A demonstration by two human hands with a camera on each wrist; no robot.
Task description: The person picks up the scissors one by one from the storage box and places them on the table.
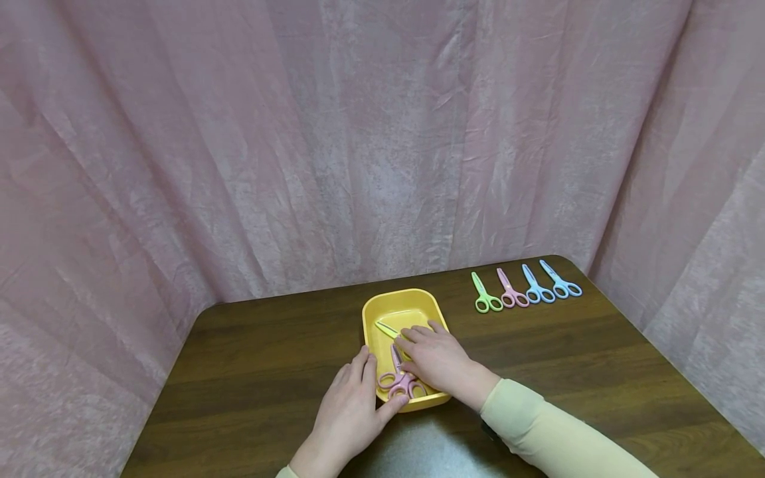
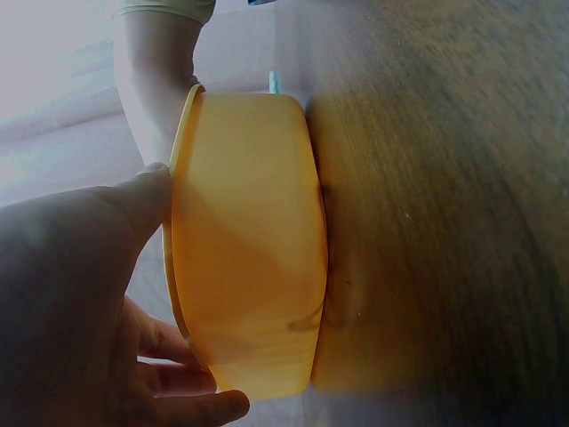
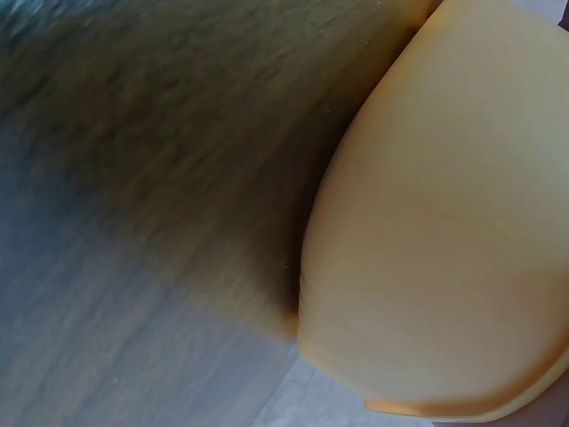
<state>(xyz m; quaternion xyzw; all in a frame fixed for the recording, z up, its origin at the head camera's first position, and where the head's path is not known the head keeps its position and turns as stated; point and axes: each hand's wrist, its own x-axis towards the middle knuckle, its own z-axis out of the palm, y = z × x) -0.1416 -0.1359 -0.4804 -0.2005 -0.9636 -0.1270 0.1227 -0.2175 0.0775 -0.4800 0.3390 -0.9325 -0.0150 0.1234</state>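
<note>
At the table (image 1: 269, 352), the left hand (image 1: 349, 411), fingers spread, rests against a yellow tray (image 1: 406, 302); inside, the right hand (image 1: 436, 358) partly covers green scissors (image 1: 387, 329), whether gripping I can't tell, beside pink scissors (image 1: 402, 380). Four scissors (image 1: 507, 285) lie in a row farther right.

No text, label, brand, number or sign is legible in the head view or in either wrist view.
</note>
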